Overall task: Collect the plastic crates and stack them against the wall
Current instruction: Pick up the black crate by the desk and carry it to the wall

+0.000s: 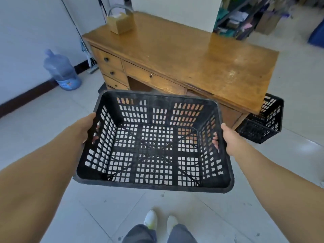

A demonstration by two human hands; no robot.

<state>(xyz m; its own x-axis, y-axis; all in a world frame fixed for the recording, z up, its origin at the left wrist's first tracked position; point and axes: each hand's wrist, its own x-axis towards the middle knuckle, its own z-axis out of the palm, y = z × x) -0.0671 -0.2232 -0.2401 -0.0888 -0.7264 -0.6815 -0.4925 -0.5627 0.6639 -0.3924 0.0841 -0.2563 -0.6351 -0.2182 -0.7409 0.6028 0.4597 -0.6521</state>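
I hold a black lattice plastic crate (156,137) in the air in front of me, its open top facing up. My left hand (85,128) grips its left short wall, fingers curled through the slots. On the opposite short wall my right hand (228,137) grips the same way, fingertips showing inside. A second black crate (264,123) stands on the floor at the right, partly hidden behind the corner of the wooden desk (184,55). The white wall (26,41) runs along the left.
A blue water jug (61,71) stands by the left wall. A small cardboard box (121,22) sits on the desk's far corner. A mop leans in the corner. Cluttered shelves (236,18) stand at the back right. Tiled floor (43,123) lies open on the left.
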